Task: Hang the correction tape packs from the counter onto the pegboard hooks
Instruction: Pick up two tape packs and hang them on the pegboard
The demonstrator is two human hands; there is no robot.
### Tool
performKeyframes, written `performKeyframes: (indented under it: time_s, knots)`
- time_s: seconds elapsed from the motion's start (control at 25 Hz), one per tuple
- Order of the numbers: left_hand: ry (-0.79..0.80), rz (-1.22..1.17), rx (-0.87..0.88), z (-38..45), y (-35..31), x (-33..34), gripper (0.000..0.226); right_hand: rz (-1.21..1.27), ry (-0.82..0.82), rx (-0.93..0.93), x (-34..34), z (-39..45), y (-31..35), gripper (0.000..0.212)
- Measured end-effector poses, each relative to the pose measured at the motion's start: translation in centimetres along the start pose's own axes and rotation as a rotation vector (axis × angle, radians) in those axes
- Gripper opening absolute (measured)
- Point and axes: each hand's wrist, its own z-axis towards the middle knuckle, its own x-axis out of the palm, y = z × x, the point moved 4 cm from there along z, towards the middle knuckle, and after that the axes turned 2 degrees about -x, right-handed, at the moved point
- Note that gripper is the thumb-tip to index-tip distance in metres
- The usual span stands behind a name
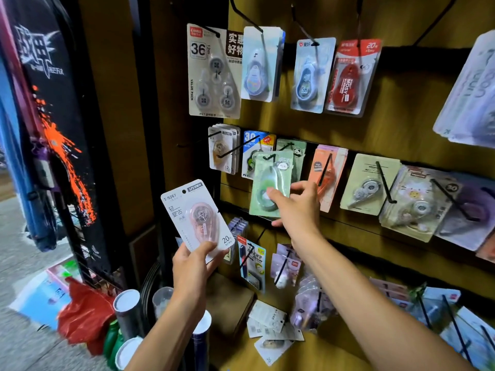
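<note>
Right hand [294, 202] pinches the green pack [269, 180] at its hook [269, 157], left hand [192, 259] grips the pink pack [197, 214]

Left hand [191, 259]: raised, forearm upright, thumb and curled fingers pinching a flat card pack. Right hand [296, 203]: arm extended forward, fingers gripping a hanging pack, thumb underneath.

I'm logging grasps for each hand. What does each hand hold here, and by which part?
The left hand grips the white-carded pink tape pack by its bottom edge. The right hand pinches the green tape pack at its lower right.
</note>
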Motion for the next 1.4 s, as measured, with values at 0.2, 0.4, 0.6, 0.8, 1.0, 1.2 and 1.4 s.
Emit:
performKeyframes:
  time_s: [0.2, 0.4, 0.6, 0.8, 1.0, 1.2, 1.4]
  knots:
    - [0.09, 0.032, -0.085, 1.4, 0.7, 0.7, 0.018, -0.138, -0.196, 0.032, 0.9, 8.3, -2.8, 0.016]
    - [0.158, 0.051, -0.08, 3.6, 1.4, 0.6, 0.029, 0.029, -0.114, 0.271, 2.5, 12.4, -5.3, 0.038]
    - [0.217, 0.025, -0.059, 3.0, 1.8, 0.6, 0.028, -0.087, 0.2, 0.296, 2.5, 5.7, -6.0, 0.039]
    - [0.262, 0.085, -0.061, 1.0, 1.7, 1.9, 0.025, -0.051, 0.625, 0.19, 2.6, -3.7, -4.9, 0.012]
    - [0.302, 0.221, -0.017, -1.9, 0.9, 3.3, 0.014, -0.188, 0.469, 0.065, -1.6, -5.7, -2.0, 0.006]
    - [0.241, 0.548, 0.18, -3.5, 0.1, 3.6, 0.023, -0.169, 0.341, -0.036, -7.3, -6.5, 0.3, 0.012]
    - [0.377, 0.902, 0.32, -6.1, 2.4, 6.1, 0.058, -0.154, 0.201, -0.087, -14.7, -8.1, 0.7, 0.021]
